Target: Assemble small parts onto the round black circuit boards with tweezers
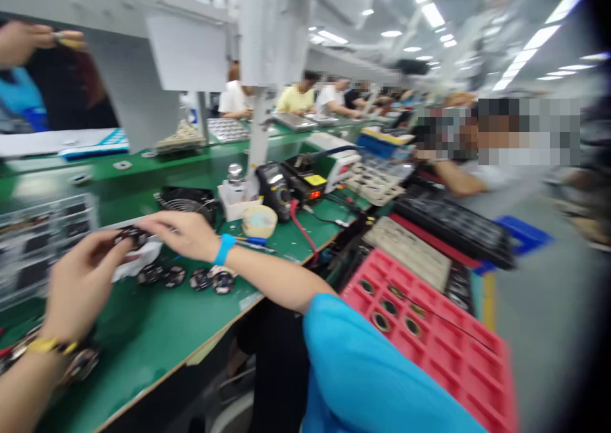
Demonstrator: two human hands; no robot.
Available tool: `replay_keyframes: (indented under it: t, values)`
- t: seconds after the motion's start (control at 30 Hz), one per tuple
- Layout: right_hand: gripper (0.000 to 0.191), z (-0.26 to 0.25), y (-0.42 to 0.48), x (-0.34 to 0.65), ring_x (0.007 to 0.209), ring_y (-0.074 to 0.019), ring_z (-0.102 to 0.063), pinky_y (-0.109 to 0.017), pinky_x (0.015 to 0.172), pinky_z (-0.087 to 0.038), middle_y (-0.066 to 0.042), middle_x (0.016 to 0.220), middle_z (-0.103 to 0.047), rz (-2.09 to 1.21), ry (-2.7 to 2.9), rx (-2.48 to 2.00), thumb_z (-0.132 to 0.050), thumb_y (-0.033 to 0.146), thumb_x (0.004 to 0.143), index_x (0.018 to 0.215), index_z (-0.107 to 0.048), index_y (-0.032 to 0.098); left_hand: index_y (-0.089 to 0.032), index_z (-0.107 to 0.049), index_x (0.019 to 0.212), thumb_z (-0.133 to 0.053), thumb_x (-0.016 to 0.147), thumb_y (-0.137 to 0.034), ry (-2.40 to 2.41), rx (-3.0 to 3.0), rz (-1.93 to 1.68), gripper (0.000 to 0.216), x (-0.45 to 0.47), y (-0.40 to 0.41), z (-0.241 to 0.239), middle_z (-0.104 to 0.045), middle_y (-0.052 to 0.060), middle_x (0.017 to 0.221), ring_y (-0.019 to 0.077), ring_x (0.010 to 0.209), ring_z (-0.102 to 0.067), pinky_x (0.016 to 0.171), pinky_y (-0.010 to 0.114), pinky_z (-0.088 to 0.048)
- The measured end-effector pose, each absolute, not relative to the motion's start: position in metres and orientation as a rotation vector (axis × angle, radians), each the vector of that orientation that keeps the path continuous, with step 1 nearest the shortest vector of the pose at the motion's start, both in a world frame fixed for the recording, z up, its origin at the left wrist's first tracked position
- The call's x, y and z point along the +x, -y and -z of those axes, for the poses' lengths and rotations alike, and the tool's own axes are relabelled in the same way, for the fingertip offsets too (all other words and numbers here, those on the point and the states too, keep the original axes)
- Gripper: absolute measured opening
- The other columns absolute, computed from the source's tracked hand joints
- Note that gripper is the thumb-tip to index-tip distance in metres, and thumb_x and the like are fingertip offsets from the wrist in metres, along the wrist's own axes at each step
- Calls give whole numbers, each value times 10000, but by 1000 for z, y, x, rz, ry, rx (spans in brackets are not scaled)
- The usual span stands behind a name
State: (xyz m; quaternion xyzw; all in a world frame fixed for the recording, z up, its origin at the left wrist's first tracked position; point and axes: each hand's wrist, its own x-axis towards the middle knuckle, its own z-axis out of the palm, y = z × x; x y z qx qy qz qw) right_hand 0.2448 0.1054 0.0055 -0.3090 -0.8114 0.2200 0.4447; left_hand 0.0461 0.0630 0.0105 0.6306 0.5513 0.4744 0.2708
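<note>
My left hand and my right hand meet over the green bench, both pinching one small round dark part between their fingertips. Under the part lies a crumpled white cloth. A row of similar round dark parts lies on the bench just below my right wrist, which wears a blue band. A yellow band sits on my left wrist. The picture is smeared by motion.
A soldering station, a round tin and a red cable stand behind the hands. A red tray with round parts sits at right, black trays beyond it. A person sits at right; other people work along the far benches.
</note>
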Motion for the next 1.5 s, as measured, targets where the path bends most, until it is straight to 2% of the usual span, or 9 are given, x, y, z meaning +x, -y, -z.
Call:
replay_keyframes:
  t: [0.17, 0.33, 0.67, 0.93, 1.23, 1.5]
  values:
    - [291, -5, -106, 245, 1015, -165, -740, -267, 935, -551, -29, 1116, -798, -644, 1858, -783, -564, 396, 1047, 1149, -767, 216, -165, -713, 976, -742, 818, -476, -1221, 1561, -1348, 351, 53, -68, -13, -728, 48, 958, 214, 867, -714, 789, 351, -647]
    - [310, -2, -107, 244, 897, -171, -724, -286, 856, -579, -27, 976, -777, -784, 1821, -728, -564, 448, 1035, 1100, -768, 223, -166, -704, 952, -749, 828, -430, -1153, 1506, -1372, 295, 49, -71, -7, -706, 48, 919, 194, 839, -695, 783, 359, -668]
    - [285, -11, -101, 246, 868, -185, -733, -304, 829, -561, -21, 937, -792, -701, 1885, -749, -580, 437, 1026, 1071, -786, 245, -180, -704, 955, -713, 855, -404, -1199, 1564, -1381, 245, 49, -69, -9, -732, 52, 928, 197, 819, -717, 780, 341, -653]
    - [308, -7, -103, 246, 885, -207, -761, -321, 825, -588, -36, 964, -815, -766, 1857, -752, -614, 465, 1001, 1092, -811, 246, -184, -703, 926, -697, 867, -372, -1245, 1618, -1413, 198, 50, -68, -9, -732, 39, 889, 187, 795, -715, 775, 322, -641]
    - [283, -2, -106, 245, 858, -214, -780, -333, 817, -618, -43, 942, -824, -788, 1829, -776, -665, 450, 973, 1074, -825, 239, -184, -700, 922, -675, 892, -359, -1321, 1739, -1407, 179, 53, -61, -14, -763, 49, 907, 184, 788, -733, 701, 275, -611]
    - [310, -1, -107, 247, 891, -235, -790, -360, 837, -644, -63, 970, -824, -884, 1789, -768, -687, 489, 954, 1063, -828, 235, -185, -703, 932, -668, 910, -350, -1318, 1760, -1403, 171, 52, -61, -14, -762, 48, 910, 183, 810, -737, 724, 276, -609]
